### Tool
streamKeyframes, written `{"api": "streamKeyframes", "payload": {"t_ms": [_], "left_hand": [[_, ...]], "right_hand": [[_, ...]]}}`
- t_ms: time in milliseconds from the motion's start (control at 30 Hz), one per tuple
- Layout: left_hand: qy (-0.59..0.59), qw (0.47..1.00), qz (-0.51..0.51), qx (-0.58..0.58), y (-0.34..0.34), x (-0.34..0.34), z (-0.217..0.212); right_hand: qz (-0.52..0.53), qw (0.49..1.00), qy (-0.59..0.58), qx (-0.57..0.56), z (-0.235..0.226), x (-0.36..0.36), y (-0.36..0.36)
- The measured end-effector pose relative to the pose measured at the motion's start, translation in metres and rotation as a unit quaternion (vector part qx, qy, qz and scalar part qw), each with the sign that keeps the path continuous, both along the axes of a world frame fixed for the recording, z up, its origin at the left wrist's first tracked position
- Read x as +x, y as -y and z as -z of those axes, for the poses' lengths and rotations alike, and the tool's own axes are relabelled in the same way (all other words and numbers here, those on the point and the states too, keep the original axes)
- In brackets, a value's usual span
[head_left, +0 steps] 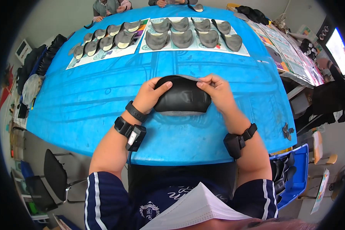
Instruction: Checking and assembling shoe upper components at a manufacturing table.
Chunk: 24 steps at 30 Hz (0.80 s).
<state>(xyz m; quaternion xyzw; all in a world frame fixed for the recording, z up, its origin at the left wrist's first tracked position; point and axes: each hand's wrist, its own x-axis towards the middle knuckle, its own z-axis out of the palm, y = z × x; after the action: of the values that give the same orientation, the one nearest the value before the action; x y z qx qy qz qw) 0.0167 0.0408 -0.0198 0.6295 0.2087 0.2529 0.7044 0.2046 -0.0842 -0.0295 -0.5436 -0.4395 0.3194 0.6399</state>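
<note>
Both my hands hold a curved black leather-like piece [182, 96] with a grey edge over the blue-covered table [99, 88]. My left hand [151, 94] grips its upper left part, with the thumb on the black face and the fingers behind. At the upper right edge, my right hand [217, 91] pinches the rim between thumb and fingers. The piece's back side is hidden. Beyond it, several grey curved pieces [157, 40] lie in rows on a printed sheet [243, 52], and more rest on another sheet [74, 64] to the left.
Two people sit at the far side, one with hands [99, 18] by the table edge. A blue crate [304, 168] of black pieces [281, 172] stands low at my right. A black chair [54, 168] is at the left. Printed sheets cover a side table [291, 57].
</note>
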Motion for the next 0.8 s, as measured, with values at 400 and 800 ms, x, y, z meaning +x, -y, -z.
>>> {"api": "streamKeyframes", "payload": {"t_ms": [400,800], "left_hand": [[0.060,0.992,0.036,-0.106,-0.010,-0.001,0.007],[0.059,0.994,0.010,-0.090,-0.009,-0.001,0.006]], "right_hand": [[0.085,0.988,-0.124,0.036,-0.003,-0.012,0.000],[-0.068,0.990,-0.105,-0.064,-0.002,0.000,0.003]]}}
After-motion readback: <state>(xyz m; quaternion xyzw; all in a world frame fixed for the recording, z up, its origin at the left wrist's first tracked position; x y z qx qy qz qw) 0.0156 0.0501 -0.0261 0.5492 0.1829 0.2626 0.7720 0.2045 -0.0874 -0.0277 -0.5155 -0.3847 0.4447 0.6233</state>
